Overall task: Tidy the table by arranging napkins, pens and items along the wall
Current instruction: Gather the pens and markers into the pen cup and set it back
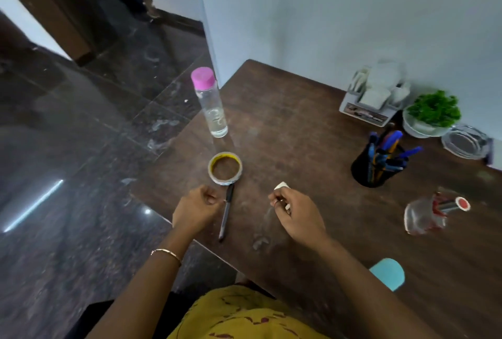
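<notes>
A dark pen (226, 212) lies on the brown table (298, 126) near its left edge, its top end touching a roll of tape (225, 168). My left hand (196, 209) hovers just left of the pen with fingers curled, holding nothing I can see. My right hand (294, 213) is closed on a small white piece (281, 185) that sticks out above the fingers. By the wall stand a white napkin holder (376, 96) full of napkins and a black pen cup (376, 166) with several blue pens.
A clear bottle with a pink cap (210, 102) stands at the table's left edge. A potted green plant (432, 114), a glass ashtray (466, 143), a tipped glass container with a red cap (434, 212) and a light blue object (388, 273) occupy the right side.
</notes>
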`<state>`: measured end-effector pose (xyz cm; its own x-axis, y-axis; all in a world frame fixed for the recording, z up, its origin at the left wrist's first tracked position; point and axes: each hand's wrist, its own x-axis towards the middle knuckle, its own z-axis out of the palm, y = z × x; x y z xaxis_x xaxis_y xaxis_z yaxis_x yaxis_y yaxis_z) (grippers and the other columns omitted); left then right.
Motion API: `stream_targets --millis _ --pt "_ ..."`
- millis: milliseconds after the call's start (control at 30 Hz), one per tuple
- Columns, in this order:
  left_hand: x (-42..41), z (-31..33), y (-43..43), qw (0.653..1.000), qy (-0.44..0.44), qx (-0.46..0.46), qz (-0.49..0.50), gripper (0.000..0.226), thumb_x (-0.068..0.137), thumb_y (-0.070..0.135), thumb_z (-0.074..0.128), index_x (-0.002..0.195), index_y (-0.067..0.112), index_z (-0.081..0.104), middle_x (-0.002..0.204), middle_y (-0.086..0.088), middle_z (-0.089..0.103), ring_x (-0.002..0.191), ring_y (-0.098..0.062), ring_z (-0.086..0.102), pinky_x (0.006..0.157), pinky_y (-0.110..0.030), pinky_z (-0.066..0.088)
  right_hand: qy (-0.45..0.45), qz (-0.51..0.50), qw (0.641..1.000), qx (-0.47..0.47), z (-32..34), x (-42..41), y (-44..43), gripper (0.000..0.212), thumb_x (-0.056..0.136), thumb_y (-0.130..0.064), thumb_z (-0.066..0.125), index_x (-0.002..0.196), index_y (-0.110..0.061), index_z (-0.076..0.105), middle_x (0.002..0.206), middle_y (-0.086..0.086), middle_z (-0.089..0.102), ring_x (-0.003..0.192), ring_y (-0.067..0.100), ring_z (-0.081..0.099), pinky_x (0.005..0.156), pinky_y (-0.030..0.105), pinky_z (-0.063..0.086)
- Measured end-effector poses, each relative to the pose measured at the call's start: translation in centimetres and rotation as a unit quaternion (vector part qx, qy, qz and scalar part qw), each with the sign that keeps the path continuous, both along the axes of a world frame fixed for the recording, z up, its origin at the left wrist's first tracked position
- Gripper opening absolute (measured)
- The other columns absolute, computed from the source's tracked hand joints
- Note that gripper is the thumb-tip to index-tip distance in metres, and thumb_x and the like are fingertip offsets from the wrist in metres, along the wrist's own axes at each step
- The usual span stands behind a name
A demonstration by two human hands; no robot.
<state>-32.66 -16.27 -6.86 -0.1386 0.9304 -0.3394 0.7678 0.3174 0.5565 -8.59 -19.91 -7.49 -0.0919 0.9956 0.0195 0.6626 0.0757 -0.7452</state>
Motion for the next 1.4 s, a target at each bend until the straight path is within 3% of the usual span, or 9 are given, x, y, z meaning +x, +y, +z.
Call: stream_targets --millis 200,433,567,700,800,933,1133,1300,1400 --pt "-0.2 -1.7 -0.5 0.997 0.048 -0.034 -0.045 0.035 0.065 0.062 0.071 0.07 0.03 0.056 0.08 0.013 0.068 0.082 -0.014 0.065 0.071 -0.032 0.054 0.011 0.024 0.998 -0.059 -0.5 -2.4 -0.2 0.017 0.088 -0.013 0.054 0.095 -0.024 0.065 0.088 -0.016 0.066 0.081 0.0 0.062 0.075 0.02 0.051" --pt "0.4 -1.5 2.6 0.982 0.068 -0.029 -0.171 0.025 0.069 0.042 0.063 0.061 0.02 0.056 0.064 0.002 0.061 0.072 -0.021 0.062 0.053 -0.028 0.037 -0.016 -0.028 0.994 -0.103 -0.7 -3.0 -1.3 0.009 0.091 -0.022 0.055 0.09 -0.028 0.062 0.093 -0.016 0.067 0.083 0.001 0.06 0.074 0.025 0.051" --pt "0.9 -1.3 3.3 0.978 0.043 -0.042 -0.2 0.023 0.071 0.036 0.062 0.064 0.015 0.061 0.056 0.001 0.064 0.06 -0.017 0.063 0.056 -0.031 0.047 -0.025 -0.052 0.992 -0.11 -1.0 -3.8 -2.3 0.009 0.091 -0.022 0.055 0.095 -0.025 0.063 0.095 -0.012 0.066 0.084 0.006 0.059 0.072 0.031 0.051" --pt "2.5 -0.5 3.8 0.973 -0.103 -0.108 -0.174 0.011 0.081 0.021 0.064 0.076 0.013 0.058 0.064 -0.006 0.069 0.057 -0.019 0.069 0.063 -0.032 0.058 -0.028 -0.101 0.987 -0.118 -1.3 -3.6 -3.0 0.012 0.09 -0.022 0.055 0.099 -0.025 0.064 0.096 -0.012 0.065 0.086 0.009 0.06 0.072 0.029 0.049" --pt "4.5 0.4 4.6 0.963 -0.194 -0.094 -0.158 0.011 0.083 0.012 0.065 0.077 0.009 0.056 0.072 -0.015 0.067 0.059 -0.018 0.068 0.056 -0.028 0.057 -0.022 -0.18 0.978 -0.104 -0.6 -2.1 -3.2 0.017 0.089 -0.019 0.057 0.1 -0.026 0.067 0.098 -0.009 0.068 0.087 0.009 0.062 0.076 0.028 0.05" --pt "8.2 2.6 6.4 0.926 -0.319 -0.083 -0.186 0.021 0.088 0.001 0.06 0.104 -0.001 0.047 0.085 -0.02 0.063 0.055 -0.019 0.065 0.05 -0.027 0.056 -0.015 -0.257 0.962 -0.09 1.2 0.5 -3.6 0.017 0.088 -0.015 0.057 0.098 -0.024 0.067 0.097 -0.008 0.067 0.083 0.007 0.062 0.075 0.029 0.053" --pt "15.8 6.5 9.1 0.879 -0.395 -0.016 -0.268 0.054 0.09 0.002 0.058 0.131 0.028 0.035 0.079 -0.011 0.062 0.057 -0.017 0.066 0.061 -0.034 0.06 -0.031 -0.346 0.937 -0.047 3.3 4.2 -5.1 0.011 0.088 -0.016 0.056 0.092 -0.024 0.062 0.093 -0.007 0.065 0.081 0.009 0.06 0.073 0.034 0.053" --pt "21.8 8.8 10.1 0.87 -0.399 0.086 -0.277 0.059 0.087 0.004 0.064 0.126 0.039 0.039 0.087 -0.007 0.066 0.073 -0.027 0.071 0.069 -0.039 0.061 -0.03 -0.392 0.92 0.003 4.4 7.1 -5.1 0.014 0.083 -0.02 0.053 0.09 -0.022 0.064 0.088 -0.009 0.065 0.079 0.008 0.06 0.071 0.032 0.051" --pt "24.5 9.8 10.5 0.871 -0.374 0.151 -0.28 0.06 0.086 0.007 0.066 0.121 0.048 0.039 0.089 0.004 0.066 0.076 -0.019 0.072 0.076 -0.043 0.06 -0.021 -0.388 0.921 0.01 4.6 8.9 -4.7 0.017 0.084 -0.015 0.055 0.095 -0.025 0.064 0.09 -0.012 0.062 0.081 0.005 0.059 0.072 0.024 0.05"
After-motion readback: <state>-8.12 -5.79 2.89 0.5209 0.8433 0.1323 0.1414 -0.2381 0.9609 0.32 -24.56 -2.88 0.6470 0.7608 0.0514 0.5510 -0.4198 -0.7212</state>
